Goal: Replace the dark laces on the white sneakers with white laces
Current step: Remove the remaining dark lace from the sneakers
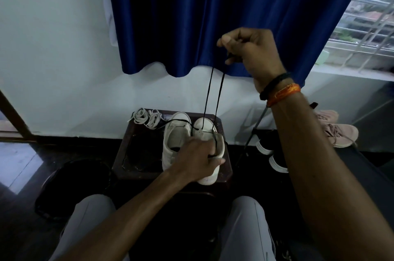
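Dark lace is pinched high in raised R hand — both strands run down to R sneaker, gripped by L hand on stool. White laces lie back-left.

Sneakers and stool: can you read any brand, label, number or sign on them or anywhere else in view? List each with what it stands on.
No readable text in this view.
Right sneaker: no mark legible; the left hand covers part of it.
Left sneaker: plain, no logo visible.
Stool: dark, no lettering visible.
Pink shoes and black shoes: too small and dim to show any brand.
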The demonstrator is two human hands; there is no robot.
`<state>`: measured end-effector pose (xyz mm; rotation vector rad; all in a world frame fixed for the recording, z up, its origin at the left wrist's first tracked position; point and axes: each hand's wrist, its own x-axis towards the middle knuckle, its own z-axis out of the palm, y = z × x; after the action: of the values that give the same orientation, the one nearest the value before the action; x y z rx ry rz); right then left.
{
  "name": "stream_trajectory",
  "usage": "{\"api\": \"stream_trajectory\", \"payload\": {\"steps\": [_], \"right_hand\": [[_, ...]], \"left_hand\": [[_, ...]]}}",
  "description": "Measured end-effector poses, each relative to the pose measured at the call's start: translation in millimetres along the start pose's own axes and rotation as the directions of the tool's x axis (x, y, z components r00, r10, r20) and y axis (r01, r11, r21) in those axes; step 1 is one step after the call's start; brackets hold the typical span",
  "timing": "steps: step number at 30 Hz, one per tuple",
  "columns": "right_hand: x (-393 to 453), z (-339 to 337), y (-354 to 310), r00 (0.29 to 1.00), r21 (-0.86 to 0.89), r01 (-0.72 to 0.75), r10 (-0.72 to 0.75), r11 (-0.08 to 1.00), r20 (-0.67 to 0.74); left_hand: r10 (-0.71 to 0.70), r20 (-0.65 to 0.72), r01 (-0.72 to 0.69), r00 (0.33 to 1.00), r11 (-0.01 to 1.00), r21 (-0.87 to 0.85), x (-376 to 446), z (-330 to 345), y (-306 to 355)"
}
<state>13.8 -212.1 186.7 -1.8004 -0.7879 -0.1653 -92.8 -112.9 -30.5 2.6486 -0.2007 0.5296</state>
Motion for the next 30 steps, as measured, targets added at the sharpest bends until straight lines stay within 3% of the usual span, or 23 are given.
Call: {"api": "stream_trajectory", "payload": {"steps": [2, 3, 4, 6, 8, 10, 12, 14, 16, 20, 23, 26, 30], "right_hand": [[-5.1, 3.5, 4.3, 0.999, -0.009, -0.031, 0.032, 0.999, 0.039], [-7.4, 4.9, 4.8, 0.998, -0.018, -0.039, 0.040, 0.999, 0.055], [-9.2, 6.4, 4.5, 0.996, -0.024, -0.043, 0.044, 0.999, 0.073], [-11.4, 10.2, 1.6, 0.992, -0.022, -0.035, 0.038, 0.999, 0.120], [-11.9, 13.9, -2.1, 0.989, -0.007, -0.022, 0.023, 1.000, 0.148], [-11.7, 16.3, -3.4, 0.991, 0.030, -0.013, 0.009, 0.999, 0.132], [-12.2, 15.8, 2.2, 0.999, 0.122, -0.024, 0.019, 0.992, 0.045], [-14.4, 14.9, 20.0, 0.988, 0.238, -0.091, 0.118, 0.967, -0.103], [-19.6, 16.3, 53.1, 0.945, 0.196, -0.229, 0.266, 0.953, -0.188], [-45.2, 39.6, 112.8, 0.822, -0.111, -0.558, 0.566, 0.822, 0.060], [-61.4, 67.5, 129.2, 0.810, -0.276, -0.522, 0.571, 0.807, 0.137], [-63.6, 86.3, 146.9, 0.867, -0.386, -0.445, 0.497, 0.808, 0.039], [-64.6, 86.5, 161.9, 0.890, -0.445, -0.417, 0.455, 0.792, -0.024]], "left_hand": [[-0.062, -0.325, 0.055, 0.944, 0.998, -0.030, 12.1, -15.4, 0.5], [-0.138, -0.393, 0.096, 0.909, 0.987, -0.125, 20.4, -23.8, -0.7], [-0.230, -0.381, 0.136, 0.896, 0.956, -0.259, 31.7, -32.8, -3.0], [-0.352, -0.199, 0.235, 0.915, 0.863, -0.447, 58.7, -52.1, -8.4], [-0.281, -0.023, 0.248, 0.959, 0.880, -0.405, 81.3, -67.2, -11.8], [-0.219, 0.040, 0.218, 0.975, 0.907, -0.361, 95.2, -75.6, -14.5], [-0.259, 0.078, 0.265, 0.963, 0.845, -0.465, 103.9, -82.7, -18.3], [-0.288, 0.088, 0.287, 0.954, 0.783, -0.551, 109.1, -90.5, -23.2], [-0.278, 0.073, 0.270, 0.958, 0.783, -0.560, 112.7, -97.0, -28.5], [-0.275, 0.042, 0.245, 0.961, 0.764, -0.598, 116.4, -103.3, -32.0], [-0.260, 0.052, 0.235, 0.964, 0.749, -0.620, 121.3, -105.7, -24.5], [-0.234, 0.018, 0.188, 0.972, 0.729, -0.658, 124.8, -112.0, -11.7], [-0.258, -0.085, 0.105, 0.962, 0.641, -0.760, 131.1, -127.1, -9.3]]}}
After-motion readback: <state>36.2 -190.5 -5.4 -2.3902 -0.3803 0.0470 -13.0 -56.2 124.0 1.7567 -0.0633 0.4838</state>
